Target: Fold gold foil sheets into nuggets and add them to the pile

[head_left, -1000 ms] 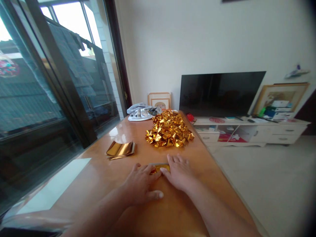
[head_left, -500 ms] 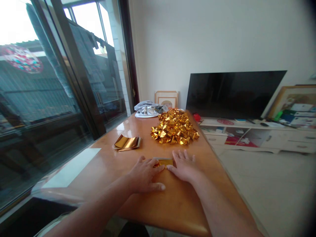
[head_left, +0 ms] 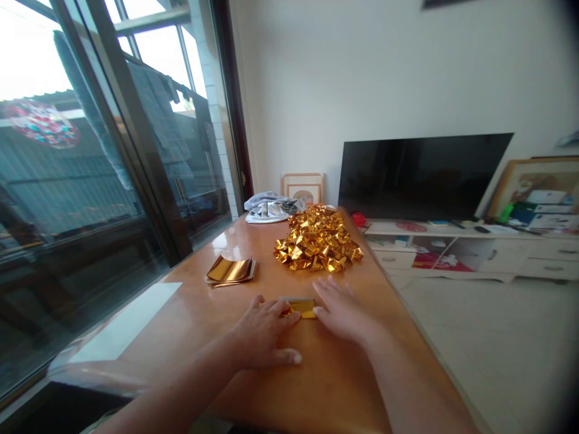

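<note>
Head-worn view, forward-down along table (head_left: pixel 217 313)

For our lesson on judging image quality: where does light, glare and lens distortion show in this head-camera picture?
Head view: daylight floods in through the window at left, which is blown out at the top; glare patches shine on the table and the gold sheets; straight frames bow from the wide lens, and the right corners darken; both hands and the gold pile look fairly sharp.

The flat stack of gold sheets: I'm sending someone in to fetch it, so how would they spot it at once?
Find the long wooden table beside the window. The stack of gold sheets lies on its window side, ahead of the left hand. Unlike the crumpled heap of folded gold pieces further along, it is smooth, flat and slightly curled at the edges.
</note>
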### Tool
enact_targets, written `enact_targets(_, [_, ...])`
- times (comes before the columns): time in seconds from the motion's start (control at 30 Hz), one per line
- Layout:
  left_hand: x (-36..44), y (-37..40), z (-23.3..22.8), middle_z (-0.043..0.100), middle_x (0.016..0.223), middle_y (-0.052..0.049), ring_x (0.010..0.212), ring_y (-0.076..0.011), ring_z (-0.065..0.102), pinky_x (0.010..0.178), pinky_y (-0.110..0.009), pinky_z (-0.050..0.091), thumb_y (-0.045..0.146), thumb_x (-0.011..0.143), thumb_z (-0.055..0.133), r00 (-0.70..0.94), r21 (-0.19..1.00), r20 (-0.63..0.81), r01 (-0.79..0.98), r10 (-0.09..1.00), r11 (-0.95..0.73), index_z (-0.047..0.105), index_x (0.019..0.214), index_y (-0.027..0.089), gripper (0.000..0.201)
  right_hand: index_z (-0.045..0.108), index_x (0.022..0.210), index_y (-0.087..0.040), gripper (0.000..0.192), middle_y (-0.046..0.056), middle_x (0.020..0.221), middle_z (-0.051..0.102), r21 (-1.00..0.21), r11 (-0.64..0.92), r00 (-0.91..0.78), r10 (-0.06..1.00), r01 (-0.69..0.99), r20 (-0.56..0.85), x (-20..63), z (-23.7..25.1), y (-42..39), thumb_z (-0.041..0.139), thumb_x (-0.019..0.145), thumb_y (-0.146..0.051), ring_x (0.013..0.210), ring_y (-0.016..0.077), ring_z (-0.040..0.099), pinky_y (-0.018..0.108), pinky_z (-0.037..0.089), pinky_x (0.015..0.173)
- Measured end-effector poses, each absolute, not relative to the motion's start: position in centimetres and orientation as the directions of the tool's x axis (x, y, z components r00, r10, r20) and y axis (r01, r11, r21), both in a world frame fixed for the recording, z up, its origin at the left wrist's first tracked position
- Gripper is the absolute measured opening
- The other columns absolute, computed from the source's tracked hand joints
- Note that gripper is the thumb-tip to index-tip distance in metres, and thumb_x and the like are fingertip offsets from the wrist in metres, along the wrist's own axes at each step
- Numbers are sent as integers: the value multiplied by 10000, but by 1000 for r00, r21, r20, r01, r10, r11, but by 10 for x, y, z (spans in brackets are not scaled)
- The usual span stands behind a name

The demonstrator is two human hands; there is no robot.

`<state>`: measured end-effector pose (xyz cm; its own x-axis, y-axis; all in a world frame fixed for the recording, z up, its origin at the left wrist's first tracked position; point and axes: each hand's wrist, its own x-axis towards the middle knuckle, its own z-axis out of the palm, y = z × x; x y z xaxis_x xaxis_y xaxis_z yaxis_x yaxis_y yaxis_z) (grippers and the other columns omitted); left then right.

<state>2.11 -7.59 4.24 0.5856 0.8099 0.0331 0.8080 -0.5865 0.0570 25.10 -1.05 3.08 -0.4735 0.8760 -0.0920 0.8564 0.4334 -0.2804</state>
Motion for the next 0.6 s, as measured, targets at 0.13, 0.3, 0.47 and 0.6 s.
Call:
enact_targets(0.13, [21,-75,41,555,1307,-144,1152,-362,534,994,-531,321,853,775,389,599,62,36,797,800,-600,431,1470,311,883,341,1540,-179,617,75,1619,270,-310,620,-679,721,720,-136,247,36,-28,365,950,-355,1514,254,129,507,58,1206])
enact_targets(0.3, [21,-74,40,546,1324,-149,1140,-358,544,987,-528,326,850,786,374,607,63,43,791,793,-609,432,1472,296,884,367,1529,-212,638,71,1621,267,-254,609,-657,726,751,-202,246,36,-33,445,910,-343,1519,301,66,597,15,1181])
enact_targets(0.47, [20,-72,36,565,1287,-151,1115,-370,552,976,-552,331,866,767,374,608,50,67,790,791,-612,488,1423,290,881,469,1469,-187,580,109,1580,356,-244,534,-559,828,809,-44,249,40,-23,481,911,-343,1495,316,186,546,97,1183])
enact_targets(0.6, [20,-71,34,578,1263,-146,1082,-365,561,956,-549,346,863,768,381,616,47,80,783,784,-620,484,1418,308,861,714,1141,-219,341,97,1199,704,-278,578,-592,805,767,38,246,41,-17,450,939,-292,1126,249,611,340,413,959])
